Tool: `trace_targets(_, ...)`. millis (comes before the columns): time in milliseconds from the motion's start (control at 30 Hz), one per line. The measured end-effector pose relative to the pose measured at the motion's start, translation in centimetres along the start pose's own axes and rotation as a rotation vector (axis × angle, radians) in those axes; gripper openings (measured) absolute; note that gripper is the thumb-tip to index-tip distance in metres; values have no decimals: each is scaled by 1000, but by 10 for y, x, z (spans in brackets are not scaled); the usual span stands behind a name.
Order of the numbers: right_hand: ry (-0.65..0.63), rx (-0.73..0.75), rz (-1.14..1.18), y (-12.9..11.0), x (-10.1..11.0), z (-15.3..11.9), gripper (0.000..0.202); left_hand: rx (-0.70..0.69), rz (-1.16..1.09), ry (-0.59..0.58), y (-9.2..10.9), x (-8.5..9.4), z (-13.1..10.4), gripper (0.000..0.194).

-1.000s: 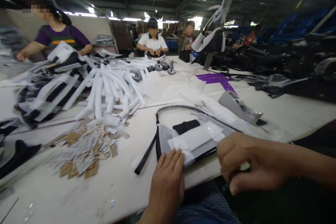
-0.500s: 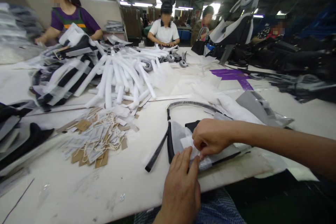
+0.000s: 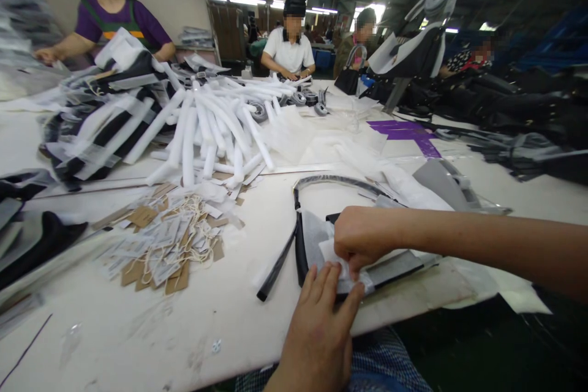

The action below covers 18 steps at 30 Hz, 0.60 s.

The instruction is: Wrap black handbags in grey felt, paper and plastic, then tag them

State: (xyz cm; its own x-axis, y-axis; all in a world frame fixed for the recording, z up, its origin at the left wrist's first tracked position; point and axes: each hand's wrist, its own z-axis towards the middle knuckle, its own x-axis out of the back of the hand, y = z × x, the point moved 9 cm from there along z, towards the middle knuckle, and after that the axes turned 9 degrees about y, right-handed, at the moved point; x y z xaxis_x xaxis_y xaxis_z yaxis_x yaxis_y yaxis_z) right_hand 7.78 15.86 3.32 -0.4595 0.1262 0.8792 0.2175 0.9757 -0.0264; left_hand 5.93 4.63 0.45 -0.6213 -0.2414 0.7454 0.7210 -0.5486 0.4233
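A black handbag (image 3: pixel 301 248) lies flat near the table's front edge, mostly covered by a whitish wrapping sheet (image 3: pixel 316 229). Its handle (image 3: pixel 340 180), sheathed in clear plastic, arches away at the far side, and a dark strap (image 3: pixel 278 266) sticks out toward the left. My left hand (image 3: pixel 319 321) rests on the bag's near edge with fingers stretched and the thumb apart. Just beyond it, my right hand (image 3: pixel 362 236) is closed with fingertips pressed down on the wrapping. Whatever it pinches is hidden. Crinkled clear plastic (image 3: pixel 365 282) shows beside the left thumb.
Left of the bag lies a heap of tags with strings (image 3: pixel 169 239). Behind are white foam tubes (image 3: pixel 206 128) and wrapped black pieces (image 3: pixel 96 135). Purple tape (image 3: pixel 404 131) marks the table (image 3: pixel 138 343) at right, near piled black bags (image 3: pixel 500 92). Several people work across the table.
My right hand has shifted slightly left, its fingertips lower on the wrapping. My left thumb has spread a little farther right. Across the table, the person at left has moved a little left.
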Motion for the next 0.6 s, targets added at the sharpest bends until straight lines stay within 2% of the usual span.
trace_targets(200, -114, 26, -71, -6, 2, 17, 16, -45, 57, 24, 1, -2, -1, 58)
trace_targets(367, -183, 15, -8, 0, -1, 29, 27, -51, 67, 77, 1, -3, -3, 56)
trace_targets(500, -109, -33, -45, 23, -1, 40, 40, -47, 78, 95, 0, -6, -5, 55)
trace_targets(600, -95, -133, 75, 49, -10, 45, 48, -43, 84, 97, -1, -7, -4, 56)
